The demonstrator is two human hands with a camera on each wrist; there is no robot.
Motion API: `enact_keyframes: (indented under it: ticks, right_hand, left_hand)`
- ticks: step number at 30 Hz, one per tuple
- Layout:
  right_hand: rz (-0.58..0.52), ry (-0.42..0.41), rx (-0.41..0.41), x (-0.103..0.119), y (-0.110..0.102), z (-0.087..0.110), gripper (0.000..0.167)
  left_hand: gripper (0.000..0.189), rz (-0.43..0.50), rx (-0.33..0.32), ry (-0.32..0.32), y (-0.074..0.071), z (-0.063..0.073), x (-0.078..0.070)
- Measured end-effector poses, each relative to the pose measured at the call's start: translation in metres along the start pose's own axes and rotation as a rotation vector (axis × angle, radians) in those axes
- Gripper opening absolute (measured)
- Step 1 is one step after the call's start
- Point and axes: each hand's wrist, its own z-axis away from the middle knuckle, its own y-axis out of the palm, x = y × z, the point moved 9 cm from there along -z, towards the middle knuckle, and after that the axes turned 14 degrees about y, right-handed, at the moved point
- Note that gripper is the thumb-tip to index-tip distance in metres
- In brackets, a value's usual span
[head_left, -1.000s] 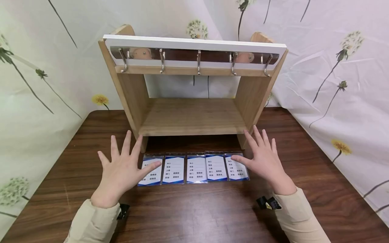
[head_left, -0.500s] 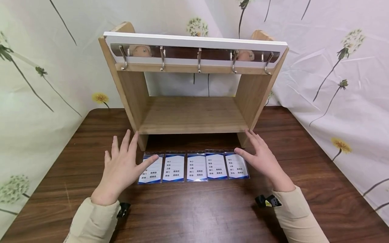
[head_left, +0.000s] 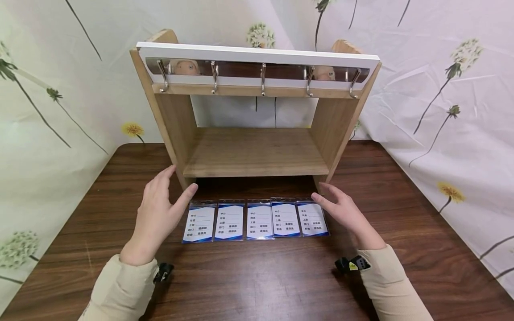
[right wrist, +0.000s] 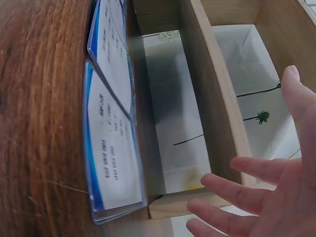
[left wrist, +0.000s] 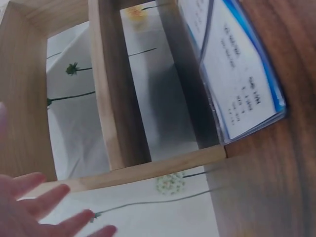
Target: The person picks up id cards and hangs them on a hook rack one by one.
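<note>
Several blue-and-white badge cards (head_left: 257, 220) lie in a row on the brown table (head_left: 257, 281), just before a wooden rack (head_left: 257, 154). My left hand (head_left: 173, 189) hovers at the row's left end, beside the leftmost card (head_left: 198, 223), turned on edge with fingers straight and holding nothing. My right hand (head_left: 327, 196) stands the same way at the right end, by the rightmost card (head_left: 312, 219). The left wrist view shows a card (left wrist: 242, 84) and my straight left fingers (left wrist: 44, 212). In the right wrist view are overlapping cards (right wrist: 113, 148) and my spread right fingers (right wrist: 237, 190).
The rack has a metal rail with several hooks (head_left: 263, 80) along its top and a bare shelf board. Its two legs (head_left: 188, 183) stand just behind the card row. Flower-printed cloth (head_left: 441, 89) hangs all round the table.
Both hands turned from flat and spread, palms down, to edge-on. The left thumb came off the leftmost card, and the right hand drew slightly back from the rack.
</note>
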Motion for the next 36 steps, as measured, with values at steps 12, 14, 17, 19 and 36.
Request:
enact_keyframes:
  ticks: [12, 14, 17, 19, 36]
  right_hand:
    - [-0.079, 0.046, 0.081, -0.021, 0.009, -0.02, 0.069]
    - [-0.073, 0.048, 0.085, -0.025, 0.009, -0.024, 0.069]
    - [-0.061, 0.062, 0.085, -0.032, 0.009, -0.03, 0.068]
    - [-0.057, 0.071, 0.085, -0.036, 0.009, -0.033, 0.068]
    - [-0.001, 0.077, 0.099, -0.044, 0.014, -0.045, 0.062]
  left_hand:
    - [0.043, 0.095, -0.351, 0.196, -0.039, -0.021, -0.021]
    - [0.043, 0.115, -0.381, 0.212, -0.044, -0.024, -0.023]
    - [0.044, 0.142, -0.43, 0.229, -0.051, -0.028, -0.026]
    - [0.046, 0.154, -0.456, 0.242, -0.056, -0.031, -0.028]
    - [0.051, 0.238, -0.495, 0.276, -0.086, -0.069, -0.041]
